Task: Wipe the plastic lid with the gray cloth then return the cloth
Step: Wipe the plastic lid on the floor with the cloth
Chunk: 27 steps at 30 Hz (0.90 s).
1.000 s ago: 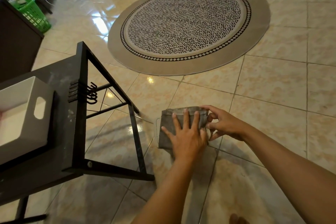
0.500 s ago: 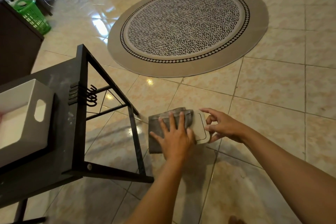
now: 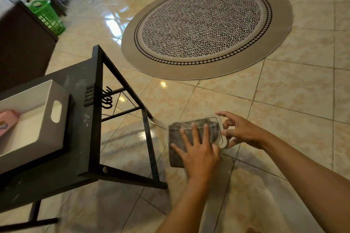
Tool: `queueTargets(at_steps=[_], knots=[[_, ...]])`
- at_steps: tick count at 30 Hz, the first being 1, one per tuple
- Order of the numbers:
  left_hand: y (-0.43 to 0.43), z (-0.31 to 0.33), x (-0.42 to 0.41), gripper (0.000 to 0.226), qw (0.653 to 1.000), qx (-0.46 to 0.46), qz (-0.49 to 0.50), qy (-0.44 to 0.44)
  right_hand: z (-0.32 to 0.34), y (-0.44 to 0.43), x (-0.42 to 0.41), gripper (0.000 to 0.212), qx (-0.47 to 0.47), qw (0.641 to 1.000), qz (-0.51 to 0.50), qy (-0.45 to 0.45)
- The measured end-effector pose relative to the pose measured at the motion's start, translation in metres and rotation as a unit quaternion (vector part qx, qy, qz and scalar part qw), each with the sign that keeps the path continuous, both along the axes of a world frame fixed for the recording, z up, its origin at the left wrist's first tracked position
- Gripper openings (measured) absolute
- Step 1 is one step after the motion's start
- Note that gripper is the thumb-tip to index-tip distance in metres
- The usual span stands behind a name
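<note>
A clear plastic lid with rounded corners is held level above the tiled floor. My right hand pinches its right edge with thumb and fingers. A folded gray cloth lies over the lid's left and middle part and hangs off its near left side. My left hand presses flat on the cloth, fingers spread. Only the lid's far right corner and right rim show; the cloth covers everything else.
A black metal table with hooks stands at the left, carrying a white bin with a pink item inside. A round patterned rug lies ahead. A green basket and dark furniture are at the far left.
My left hand slid the cloth left across the lid, uncovering its right end, and has now come back right a little. My right hand kept hold of the lid's right edge.
</note>
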<state>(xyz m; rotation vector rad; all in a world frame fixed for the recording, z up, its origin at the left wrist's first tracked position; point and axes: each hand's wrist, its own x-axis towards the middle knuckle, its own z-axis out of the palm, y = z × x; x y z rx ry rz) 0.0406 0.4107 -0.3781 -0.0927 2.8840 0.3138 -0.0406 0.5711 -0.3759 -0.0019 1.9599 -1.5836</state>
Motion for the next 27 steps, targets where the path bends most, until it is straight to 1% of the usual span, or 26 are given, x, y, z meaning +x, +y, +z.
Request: queueTargets(at_steps=[3,4,6,8,12,14,16,18,19,22,24,27], knots=[[0.011,0.002,-0.021,0.067,1.0,-0.006,-0.03,0.005,-0.003,0.0,0.0,0.068,0.002,1.0,0.006,0.006],[0.004,0.0,-0.031,0.063,1.0,-0.011,-0.017,0.003,-0.003,0.0,0.001,0.068,0.003,1.0,0.003,0.008],[-0.016,-0.006,-0.037,0.06,0.999,-0.009,0.043,0.008,-0.003,0.0,0.001,0.068,0.004,1.0,-0.002,0.009],[-0.028,-0.009,-0.024,0.061,0.997,-0.005,0.076,0.011,-0.001,-0.001,0.0,0.068,0.003,1.0,-0.001,0.007],[0.0,-0.002,0.001,0.073,1.0,-0.003,-0.005,-0.001,-0.001,-0.001,-0.003,0.067,-0.007,1.0,0.005,0.004],[0.004,0.002,-0.016,0.069,1.0,-0.007,-0.016,0.0,-0.002,-0.001,-0.002,0.066,-0.002,1.0,0.004,0.007],[-0.012,0.001,-0.029,0.062,1.0,-0.007,0.027,0.001,-0.003,-0.001,-0.001,0.068,0.006,1.0,0.0,0.009],[-0.03,-0.004,-0.022,0.06,0.997,0.006,0.081,0.004,0.0,-0.002,0.0,0.07,0.013,1.0,-0.002,0.008],[-0.033,-0.004,-0.012,0.06,0.996,0.005,0.084,0.001,0.001,-0.003,0.0,0.07,0.015,1.0,-0.001,0.008],[-0.005,-0.001,0.012,0.068,1.0,0.004,0.011,-0.003,0.002,-0.002,-0.003,0.069,0.011,1.0,0.005,0.006],[0.015,0.002,0.007,0.071,1.0,0.008,-0.029,0.009,0.002,-0.002,-0.004,0.068,0.012,1.0,0.007,0.002],[0.004,0.002,-0.004,0.071,1.0,-0.004,-0.022,0.002,0.002,-0.003,-0.002,0.068,0.014,1.0,0.003,-0.001]])
